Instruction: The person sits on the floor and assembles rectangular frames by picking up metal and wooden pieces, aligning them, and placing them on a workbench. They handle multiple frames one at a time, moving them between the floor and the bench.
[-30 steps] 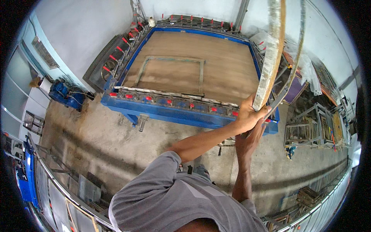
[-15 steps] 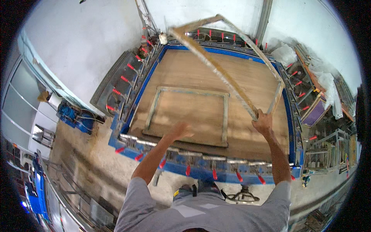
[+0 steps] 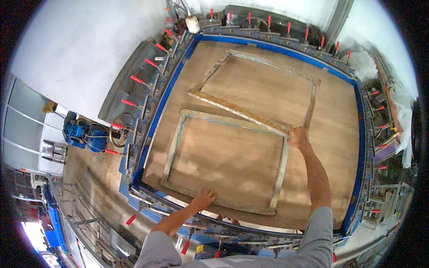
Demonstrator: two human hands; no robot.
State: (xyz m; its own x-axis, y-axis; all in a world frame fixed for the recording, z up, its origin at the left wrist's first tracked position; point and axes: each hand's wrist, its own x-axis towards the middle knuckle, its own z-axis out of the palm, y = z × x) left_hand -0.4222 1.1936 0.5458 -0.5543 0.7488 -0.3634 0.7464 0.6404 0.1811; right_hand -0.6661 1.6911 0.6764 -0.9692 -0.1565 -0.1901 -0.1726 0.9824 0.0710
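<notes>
Two rectangular wooden frames lie on a big brown board inside a blue-edged work table (image 3: pixel 362 134). The near frame (image 3: pixel 175 143) lies flat. The far frame (image 3: pixel 237 108) overlaps its far right corner. My right hand (image 3: pixel 298 136) grips the far frame at its near right corner, where the two frames cross. My left hand (image 3: pixel 204 197) rests with fingers spread on the near rail of the near frame, holding nothing.
Red-handled clamps (image 3: pixel 138 79) line all sides of the table. A white jug (image 3: pixel 193 24) stands at the far left corner. A blue motor (image 3: pixel 82 133) sits on the floor at left. Metal racks (image 3: pixel 384 201) stand at right. A white wall rises at the back left.
The far frame was held up in the air in both hands; it has come down flat onto the board. My left hand let go and moved to the near frame.
</notes>
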